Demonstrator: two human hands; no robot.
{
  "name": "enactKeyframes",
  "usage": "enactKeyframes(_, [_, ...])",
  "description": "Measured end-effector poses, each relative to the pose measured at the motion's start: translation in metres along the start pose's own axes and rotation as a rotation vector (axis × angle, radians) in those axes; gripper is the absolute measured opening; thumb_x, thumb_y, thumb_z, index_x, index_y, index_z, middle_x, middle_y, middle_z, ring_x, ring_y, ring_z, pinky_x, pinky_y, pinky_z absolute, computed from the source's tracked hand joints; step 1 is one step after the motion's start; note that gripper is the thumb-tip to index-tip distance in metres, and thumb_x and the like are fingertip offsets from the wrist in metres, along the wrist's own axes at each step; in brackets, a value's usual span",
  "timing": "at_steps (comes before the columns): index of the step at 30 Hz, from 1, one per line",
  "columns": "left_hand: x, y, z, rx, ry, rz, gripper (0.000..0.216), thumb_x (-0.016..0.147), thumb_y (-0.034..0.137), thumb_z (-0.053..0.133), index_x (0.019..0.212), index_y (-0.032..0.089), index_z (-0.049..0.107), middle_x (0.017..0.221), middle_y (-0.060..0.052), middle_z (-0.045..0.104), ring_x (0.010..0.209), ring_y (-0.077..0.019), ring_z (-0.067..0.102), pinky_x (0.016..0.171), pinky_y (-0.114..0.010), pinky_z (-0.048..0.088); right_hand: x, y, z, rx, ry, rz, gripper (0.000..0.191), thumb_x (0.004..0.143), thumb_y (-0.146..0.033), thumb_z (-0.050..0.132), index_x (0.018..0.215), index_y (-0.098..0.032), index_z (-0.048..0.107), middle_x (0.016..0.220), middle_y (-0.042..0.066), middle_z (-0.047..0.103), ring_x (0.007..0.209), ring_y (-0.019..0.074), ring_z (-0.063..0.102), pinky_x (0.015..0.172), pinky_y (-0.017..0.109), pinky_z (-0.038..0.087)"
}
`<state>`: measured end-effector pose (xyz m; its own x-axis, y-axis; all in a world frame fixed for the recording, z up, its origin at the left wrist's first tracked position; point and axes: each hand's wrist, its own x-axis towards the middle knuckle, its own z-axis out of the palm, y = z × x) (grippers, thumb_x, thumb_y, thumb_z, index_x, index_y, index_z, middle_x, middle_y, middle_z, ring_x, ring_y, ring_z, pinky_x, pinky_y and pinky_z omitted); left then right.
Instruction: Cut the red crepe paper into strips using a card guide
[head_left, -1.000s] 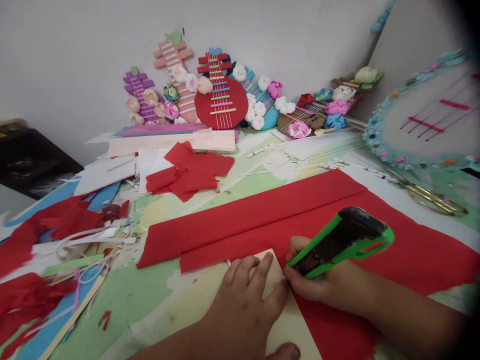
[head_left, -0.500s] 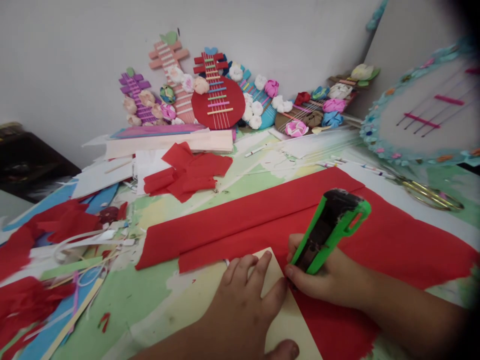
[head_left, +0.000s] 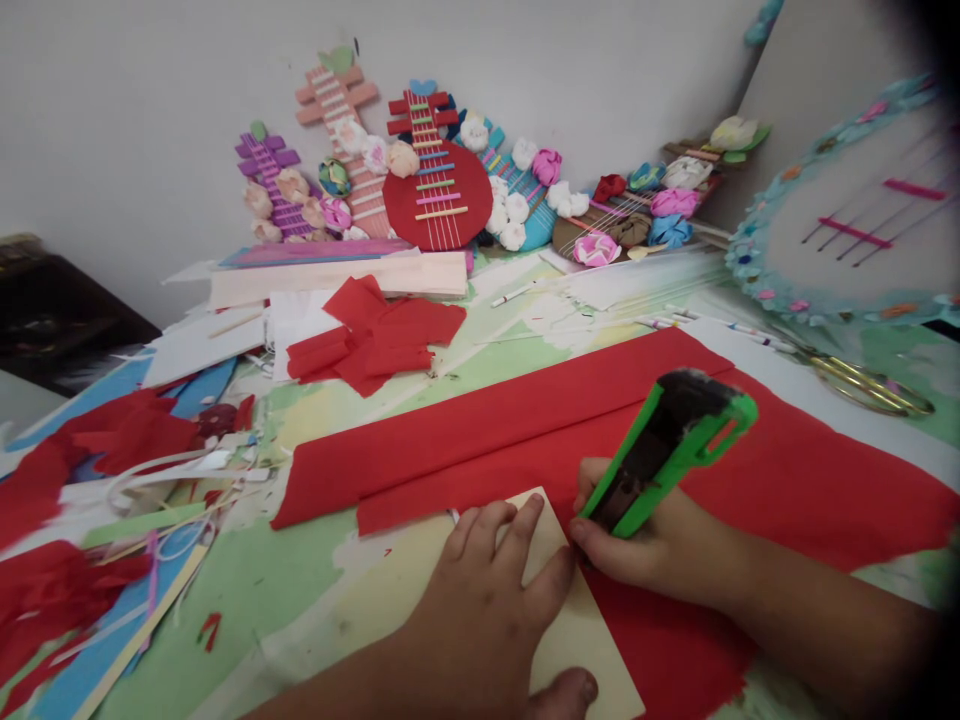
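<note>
My left hand (head_left: pixel 484 610) lies flat with fingers spread on a cream card (head_left: pixel 581 640), pressing it onto a large red crepe sheet (head_left: pixel 787 480). My right hand (head_left: pixel 652 550) is closed around a green and black utility knife (head_left: pixel 667 450). The knife tilts up to the right, its tip down at the card's right edge, close to my left index finger. The blade itself is hidden by my fingers.
Loose red paper pieces (head_left: pixel 375 340) and scraps (head_left: pixel 112 440) litter the green mat (head_left: pixel 255 590). Paper instruments with flowers (head_left: pixel 435 190) lean on the back wall. A round blue-rimmed craft (head_left: pixel 847 230) and gold scissors (head_left: pixel 862 385) are at the right.
The knife swung from lying low and pointing right to a steeper upright tilt. My left hand stayed pressed on the card.
</note>
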<state>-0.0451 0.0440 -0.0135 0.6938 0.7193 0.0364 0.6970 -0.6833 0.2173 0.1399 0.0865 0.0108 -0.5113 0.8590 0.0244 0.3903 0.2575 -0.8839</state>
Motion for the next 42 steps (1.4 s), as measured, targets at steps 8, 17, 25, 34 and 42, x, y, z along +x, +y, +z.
enactKeyframes(8, [0.0011,0.0009,-0.0018,-0.006,-0.006,-0.005,0.068,0.072,0.06,0.043,0.127,0.021,0.035,0.133,-0.018,0.029,0.112,-0.0404,0.033,0.086,-0.057,0.027,-0.0015,-0.0021,0.0005,-0.05,-0.049,-0.041,0.02,0.072,-0.019,0.047,0.056,-0.019,0.035,0.049,-0.006,0.037,0.044,0.0065,0.038,0.04,0.018,0.03])
enactKeyframes(17, [0.001,-0.0004,-0.0029,-0.015,-0.023,-0.005,0.064,0.073,0.061,0.041,0.125,0.023,0.038,0.134,-0.017,0.027,0.113,-0.0405,0.032,0.085,-0.057,0.028,-0.0011,0.0016,-0.0024,0.104,-0.028,0.087,0.019,0.073,-0.025,0.047,0.059,-0.02,0.034,0.055,-0.004,0.042,0.05,0.0088,0.044,0.045,0.02,0.037])
enactKeyframes(25, [0.0001,-0.002,0.0026,0.002,0.018,0.0,0.067,0.072,0.062,0.041,0.126,0.023,0.036,0.134,-0.015,0.028,0.113,-0.0392,0.031,0.087,-0.056,0.026,-0.0007,0.0011,-0.001,0.033,-0.086,0.03,0.021,0.073,-0.021,0.048,0.057,-0.019,0.033,0.053,-0.006,0.035,0.047,0.0058,0.036,0.042,0.017,0.031])
enactKeyframes(34, [-0.0004,-0.0001,0.0034,0.014,0.042,-0.002,0.068,0.071,0.061,0.043,0.126,0.022,0.036,0.133,-0.016,0.029,0.113,-0.038,0.031,0.087,-0.054,0.027,-0.0043,0.0029,-0.0001,-0.05,-0.108,0.019,0.02,0.071,-0.019,0.048,0.056,-0.019,0.035,0.05,-0.007,0.036,0.045,0.0052,0.035,0.04,0.017,0.028])
enactKeyframes(42, [0.0005,0.0016,-0.002,0.0,0.005,-0.019,0.066,0.072,0.061,0.042,0.126,0.024,0.037,0.133,-0.015,0.029,0.113,-0.0388,0.031,0.086,-0.056,0.029,-0.0014,-0.0003,-0.0011,0.085,-0.042,0.075,0.02,0.072,-0.022,0.048,0.058,-0.02,0.034,0.053,-0.006,0.039,0.049,0.0072,0.041,0.044,0.018,0.035])
